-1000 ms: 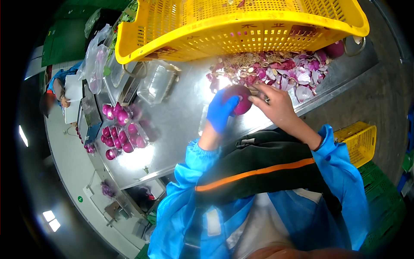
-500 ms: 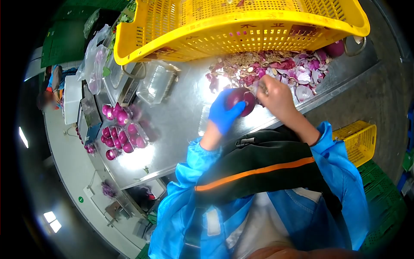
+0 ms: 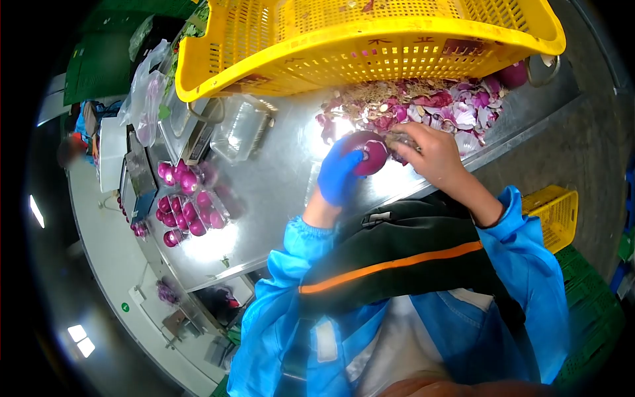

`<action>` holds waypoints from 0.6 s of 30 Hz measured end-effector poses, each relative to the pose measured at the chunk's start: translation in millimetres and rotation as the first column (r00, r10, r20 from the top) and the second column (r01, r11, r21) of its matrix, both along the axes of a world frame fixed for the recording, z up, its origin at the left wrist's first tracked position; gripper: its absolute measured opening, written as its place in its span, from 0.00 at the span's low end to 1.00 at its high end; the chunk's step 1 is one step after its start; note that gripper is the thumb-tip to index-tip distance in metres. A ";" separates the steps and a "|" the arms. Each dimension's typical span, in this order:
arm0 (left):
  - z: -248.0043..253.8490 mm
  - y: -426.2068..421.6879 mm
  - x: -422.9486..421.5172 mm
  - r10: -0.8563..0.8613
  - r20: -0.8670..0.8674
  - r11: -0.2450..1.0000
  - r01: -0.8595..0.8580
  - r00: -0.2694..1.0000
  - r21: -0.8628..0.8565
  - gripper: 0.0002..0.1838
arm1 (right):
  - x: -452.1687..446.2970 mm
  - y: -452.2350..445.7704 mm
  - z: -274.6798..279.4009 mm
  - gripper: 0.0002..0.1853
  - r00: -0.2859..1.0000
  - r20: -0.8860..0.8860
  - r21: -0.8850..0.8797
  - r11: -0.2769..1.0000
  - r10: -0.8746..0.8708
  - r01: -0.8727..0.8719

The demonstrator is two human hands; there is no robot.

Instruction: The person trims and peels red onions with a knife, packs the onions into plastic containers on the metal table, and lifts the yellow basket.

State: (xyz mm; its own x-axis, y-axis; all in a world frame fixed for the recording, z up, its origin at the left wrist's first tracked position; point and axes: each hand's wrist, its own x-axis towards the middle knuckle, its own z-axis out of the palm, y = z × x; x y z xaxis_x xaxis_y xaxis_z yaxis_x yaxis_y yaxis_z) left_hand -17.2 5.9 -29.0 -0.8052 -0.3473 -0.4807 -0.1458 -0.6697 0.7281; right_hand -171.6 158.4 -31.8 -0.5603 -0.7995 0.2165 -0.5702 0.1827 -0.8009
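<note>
My left hand (image 3: 338, 173), in a blue glove, is wrapped round a large red onion (image 3: 372, 153) above the metal table (image 3: 278, 192). My right hand (image 3: 433, 152) is bare and closed just right of the onion, its fingers round a small tool (image 3: 401, 140) that is hard to make out. A pale spot with loose skin shows on the onion's side facing my right hand. Behind both hands lies a heap of purple onion skins (image 3: 465, 114) and dry roots, in front of the yellow crate (image 3: 370, 30).
Clear plastic boxes (image 3: 238, 129) and packs of small red onions (image 3: 188, 212) are at left, beside a scale (image 3: 197, 142) and plastic bags (image 3: 147, 92). Another onion (image 3: 513, 76) sits by the crate's right end. A co-worker (image 3: 83, 135) is at far left. A yellow basket (image 3: 554, 215) stands at right.
My right hand moved off the onion, its fingers lifted and curled, then came back down beside it. The onion has turned in my left hand, showing its pale spot.
</note>
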 end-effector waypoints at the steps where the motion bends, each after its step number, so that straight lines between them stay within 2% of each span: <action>1: 1.1 0.0 -0.8 -0.012 0.017 0.999 0.012 1.000 -0.045 0.28 | 2.3 -1.3 -0.5 0.16 0.997 -0.073 -0.054 0.998 0.013 -0.017; 6: 8.3 -3.1 -5.6 -0.087 0.126 0.966 0.115 0.988 -0.232 0.26 | 4.4 -6.7 15.0 0.15 0.964 -0.256 -0.045 0.996 0.065 -0.079; 9: 5.6 -2.9 -1.5 -0.068 0.150 0.940 0.113 0.986 -0.322 0.23 | 3.8 -7.6 16.1 0.14 0.940 -0.332 -0.073 0.991 0.078 -0.108; 13: 1.0 -7.3 2.0 -0.100 0.209 0.928 0.167 0.973 -0.334 0.20 | 1.8 -7.6 14.6 0.14 0.876 -0.470 -0.116 0.977 0.106 -0.181; 16: 4.7 -4.7 -1.1 -0.113 0.208 0.891 0.192 0.971 -0.411 0.18 | 1.2 -7.3 24.0 0.06 0.793 -0.586 -0.035 0.972 0.168 -0.232; 18: 7.6 -4.1 -1.5 -0.122 0.247 0.857 0.228 0.961 -0.463 0.18 | 2.0 -10.1 23.2 0.05 0.779 -0.602 -0.039 0.967 0.179 -0.252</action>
